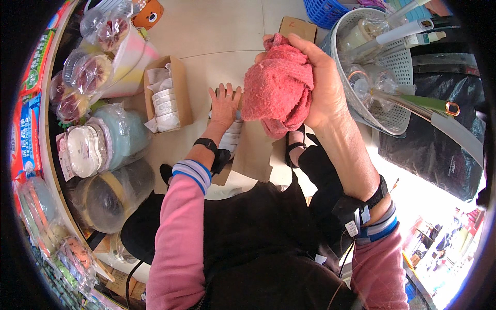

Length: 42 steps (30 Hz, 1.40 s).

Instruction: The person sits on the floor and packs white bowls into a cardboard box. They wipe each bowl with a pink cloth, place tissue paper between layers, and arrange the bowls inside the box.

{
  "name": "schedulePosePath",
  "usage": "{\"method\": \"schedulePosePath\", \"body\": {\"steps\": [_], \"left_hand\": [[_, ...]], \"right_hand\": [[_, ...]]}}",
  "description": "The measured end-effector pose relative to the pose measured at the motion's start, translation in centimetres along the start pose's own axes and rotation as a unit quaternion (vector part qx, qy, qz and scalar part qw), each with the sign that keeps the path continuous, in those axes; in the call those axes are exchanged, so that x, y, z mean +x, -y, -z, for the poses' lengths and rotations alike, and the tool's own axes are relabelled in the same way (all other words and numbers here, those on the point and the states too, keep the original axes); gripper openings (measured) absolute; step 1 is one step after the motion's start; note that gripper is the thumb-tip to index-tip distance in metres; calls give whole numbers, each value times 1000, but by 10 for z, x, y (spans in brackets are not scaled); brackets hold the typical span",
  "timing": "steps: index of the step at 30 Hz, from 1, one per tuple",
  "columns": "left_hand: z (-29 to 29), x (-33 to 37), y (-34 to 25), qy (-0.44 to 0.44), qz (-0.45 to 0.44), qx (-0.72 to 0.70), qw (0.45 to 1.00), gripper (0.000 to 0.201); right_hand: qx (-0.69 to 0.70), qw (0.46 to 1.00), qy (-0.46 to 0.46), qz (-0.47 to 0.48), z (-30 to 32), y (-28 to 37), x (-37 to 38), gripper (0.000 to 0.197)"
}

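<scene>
My right hand (326, 85) is raised in the middle, closed round a bunched red cloth (279, 82). The cloth looks like a terry towel and hides part of what lies beneath it. Lower down, my left hand (224, 107) reaches with fingers spread to the far end of an open cardboard box (253, 163). A row of white wrapped round items (230, 138) shows in this box, just below the left wrist. Whether the fingertips press on the items cannot be made out. A similar cardboard box (182, 93) with white stacked pieces (165, 106) stands to the left.
A grey perforated basket (372, 121) with long-handled brushes stands at the right, near a blue basket (323, 13). Another small carton (298, 28) lies at the far side. On the left are plastic-wrapped goods (121, 137) along a shelf edge (51, 139). Pale floor tiles (217, 26) lie between.
</scene>
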<state>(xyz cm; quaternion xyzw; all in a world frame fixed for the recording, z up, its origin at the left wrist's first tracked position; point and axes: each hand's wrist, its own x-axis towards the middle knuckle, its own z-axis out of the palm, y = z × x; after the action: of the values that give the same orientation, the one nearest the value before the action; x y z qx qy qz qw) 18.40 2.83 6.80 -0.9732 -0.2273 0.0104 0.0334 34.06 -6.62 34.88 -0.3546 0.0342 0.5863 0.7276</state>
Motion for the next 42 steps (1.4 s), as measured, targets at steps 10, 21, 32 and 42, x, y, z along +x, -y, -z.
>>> {"method": "schedulePosePath", "body": {"steps": [10,21,32,42], "left_hand": [[-7,33,62,-62,19,-301,952,36],[-22,67,29,121,25,-186,975,26],[-34,-86,85,-69,165,-269,946,38],[-31,-173,45,102,286,-357,884,30]], "right_hand": [[-17,999,-27,5,7,6,2,34],[-30,999,-25,11,6,7,-1,35],[18,999,31,-2,-12,-3,0,18],[-19,1000,7,-2,-33,-24,-8,19]]}}
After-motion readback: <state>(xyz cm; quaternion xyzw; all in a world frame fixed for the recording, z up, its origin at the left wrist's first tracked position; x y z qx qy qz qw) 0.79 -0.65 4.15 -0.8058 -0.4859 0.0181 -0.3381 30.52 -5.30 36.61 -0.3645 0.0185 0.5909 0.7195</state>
